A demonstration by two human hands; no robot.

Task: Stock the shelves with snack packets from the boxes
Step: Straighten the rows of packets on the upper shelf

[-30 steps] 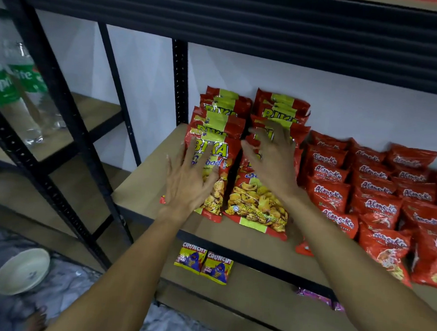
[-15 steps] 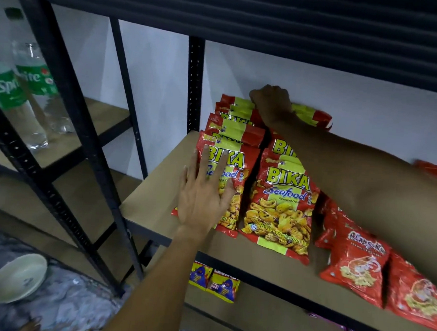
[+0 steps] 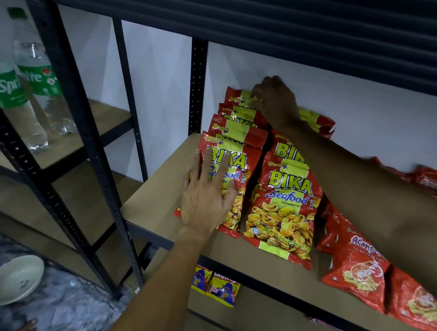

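Red-and-yellow Bika packets (image 3: 284, 208) lie in two overlapping rows on the tan shelf board (image 3: 152, 202), running from near its front edge back to the white wall. A second ago both hands lay flat on the front of the rows. Since then the right hand (image 3: 276, 102) has gone to the very back, where it sits on the tops of the rearmost packets. Its fingers bend down over them, but whether they pinch a packet or only press cannot be told. The left hand (image 3: 207, 195) has stayed put, palm down on the front packet of the left row, fingers straight and spread, holding nothing. That reads as squaring up: one hand braces the front while the other sets the back, so these rows look placed and only want tidying. Red prawn-cracker packets (image 3: 360, 273) lie just beside them to the right, partly under the right forearm. No box is in view, so more stock would likely have to come from out of frame
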